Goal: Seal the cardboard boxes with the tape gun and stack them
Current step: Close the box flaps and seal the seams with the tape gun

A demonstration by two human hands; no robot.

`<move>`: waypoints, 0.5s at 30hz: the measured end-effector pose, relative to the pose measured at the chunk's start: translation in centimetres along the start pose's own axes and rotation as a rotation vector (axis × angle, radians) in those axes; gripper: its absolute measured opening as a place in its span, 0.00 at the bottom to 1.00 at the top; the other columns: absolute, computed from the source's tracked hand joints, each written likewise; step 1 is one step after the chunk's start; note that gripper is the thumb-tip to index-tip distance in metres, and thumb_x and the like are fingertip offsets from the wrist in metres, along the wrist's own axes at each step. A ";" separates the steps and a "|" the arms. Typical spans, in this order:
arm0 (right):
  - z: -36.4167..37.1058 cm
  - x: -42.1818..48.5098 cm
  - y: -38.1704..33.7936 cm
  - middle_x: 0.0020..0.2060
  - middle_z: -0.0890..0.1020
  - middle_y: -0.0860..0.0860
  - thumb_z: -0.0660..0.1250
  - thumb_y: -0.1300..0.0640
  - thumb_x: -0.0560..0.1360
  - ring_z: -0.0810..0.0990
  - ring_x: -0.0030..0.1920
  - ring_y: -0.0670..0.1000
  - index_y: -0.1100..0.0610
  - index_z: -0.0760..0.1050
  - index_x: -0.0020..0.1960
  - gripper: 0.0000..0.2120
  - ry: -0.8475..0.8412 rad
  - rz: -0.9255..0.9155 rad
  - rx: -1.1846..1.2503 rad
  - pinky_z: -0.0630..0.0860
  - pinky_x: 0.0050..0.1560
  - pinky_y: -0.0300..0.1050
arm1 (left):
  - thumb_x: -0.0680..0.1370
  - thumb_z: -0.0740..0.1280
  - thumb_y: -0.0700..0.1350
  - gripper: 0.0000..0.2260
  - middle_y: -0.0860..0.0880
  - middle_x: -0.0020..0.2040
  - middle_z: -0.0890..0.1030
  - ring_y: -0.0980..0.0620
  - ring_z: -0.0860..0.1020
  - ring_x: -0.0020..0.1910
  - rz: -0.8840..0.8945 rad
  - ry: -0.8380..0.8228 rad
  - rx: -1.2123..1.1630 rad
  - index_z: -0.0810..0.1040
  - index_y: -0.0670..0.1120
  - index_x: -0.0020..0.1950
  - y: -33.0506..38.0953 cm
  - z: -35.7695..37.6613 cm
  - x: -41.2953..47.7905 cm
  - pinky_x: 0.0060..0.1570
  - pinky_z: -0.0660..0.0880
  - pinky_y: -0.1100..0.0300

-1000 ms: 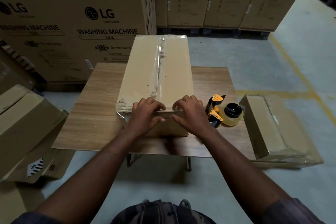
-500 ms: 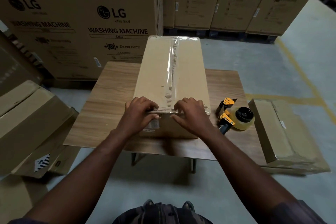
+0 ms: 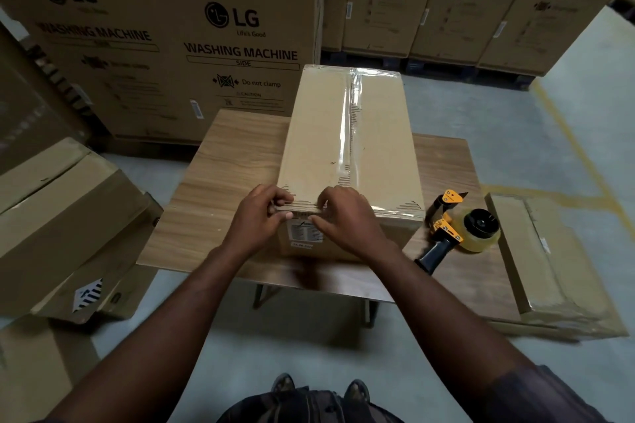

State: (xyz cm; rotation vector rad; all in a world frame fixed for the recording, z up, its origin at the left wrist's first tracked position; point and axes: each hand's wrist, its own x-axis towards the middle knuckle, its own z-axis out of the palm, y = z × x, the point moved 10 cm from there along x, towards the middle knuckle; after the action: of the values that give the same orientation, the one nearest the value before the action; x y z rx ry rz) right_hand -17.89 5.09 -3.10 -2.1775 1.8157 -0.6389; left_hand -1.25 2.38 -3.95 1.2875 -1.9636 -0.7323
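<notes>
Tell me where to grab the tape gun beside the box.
Grip the tape gun by its black handle, coming from the near side with the right hand. The handle points toward the person, clear of the box; roll and blade end lie farther away.

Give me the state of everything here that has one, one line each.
Centre box: closed, top seam taped, on the table.
Tape gun: lying on the table, untouched.
Left hand: grips the centre box's near top edge.
Right hand: grips the same edge.
Right-side box: closed.
</notes>
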 end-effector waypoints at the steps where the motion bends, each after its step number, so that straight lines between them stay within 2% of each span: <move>1: 0.1 0.0 0.1 0.44 0.80 0.48 0.74 0.47 0.73 0.76 0.48 0.53 0.51 0.76 0.50 0.11 0.021 0.027 0.006 0.70 0.47 0.49 | 0.70 0.76 0.34 0.19 0.56 0.49 0.75 0.62 0.75 0.41 -0.015 0.017 -0.009 0.78 0.55 0.53 -0.3 0.1 -0.3 0.44 0.70 0.71; 4: 0.2 -0.6 0.6 0.44 0.79 0.47 0.74 0.47 0.73 0.76 0.48 0.53 0.51 0.76 0.49 0.11 0.090 0.089 0.015 0.71 0.49 0.50 | 0.71 0.75 0.33 0.28 0.55 0.53 0.72 0.58 0.75 0.42 -0.131 0.140 -0.079 0.70 0.56 0.62 -2.0 0.1 -1.7 0.46 0.76 0.63; 7: 0.4 -0.2 -0.1 0.45 0.79 0.48 0.74 0.43 0.73 0.76 0.48 0.52 0.51 0.75 0.49 0.14 0.100 0.091 0.007 0.71 0.49 0.50 | 0.72 0.73 0.30 0.30 0.53 0.52 0.72 0.59 0.76 0.41 -0.238 0.230 -0.261 0.63 0.52 0.65 -2.9 0.9 -3.0 0.46 0.78 0.63; 10: 1.5 0.9 -2.7 0.44 0.79 0.49 0.73 0.38 0.72 0.77 0.46 0.53 0.52 0.75 0.49 0.18 0.068 0.047 -0.003 0.72 0.47 0.51 | 0.72 0.70 0.28 0.30 0.48 0.53 0.73 0.58 0.77 0.44 -0.286 0.267 -0.379 0.61 0.49 0.65 -3.5 1.9 -3.6 0.48 0.78 0.61; 13: 2.6 1.8 -4.6 0.42 0.78 0.50 0.67 0.30 0.69 0.75 0.43 0.54 0.53 0.73 0.49 0.26 0.072 0.072 -0.081 0.70 0.44 0.52 | 0.70 0.69 0.26 0.35 0.45 0.59 0.73 0.56 0.78 0.54 -0.319 0.265 -0.396 0.60 0.49 0.70 -4.3 2.5 -4.2 0.53 0.78 0.61; 15: 2.9 2.0 -4.7 0.43 0.79 0.51 0.70 0.33 0.70 0.75 0.44 0.55 0.53 0.73 0.49 0.24 0.091 0.109 -0.136 0.70 0.44 0.53 | 0.71 0.69 0.25 0.39 0.44 0.65 0.71 0.54 0.80 0.56 -0.338 0.217 -0.470 0.57 0.48 0.75 -5.0 3.2 -4.5 0.55 0.79 0.61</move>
State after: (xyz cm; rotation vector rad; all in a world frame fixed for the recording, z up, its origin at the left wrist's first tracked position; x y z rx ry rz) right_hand -12.11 3.81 -3.21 -2.1466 2.0646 -0.6167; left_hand 0.29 5.11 -10.73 1.3449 -1.3106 -1.0904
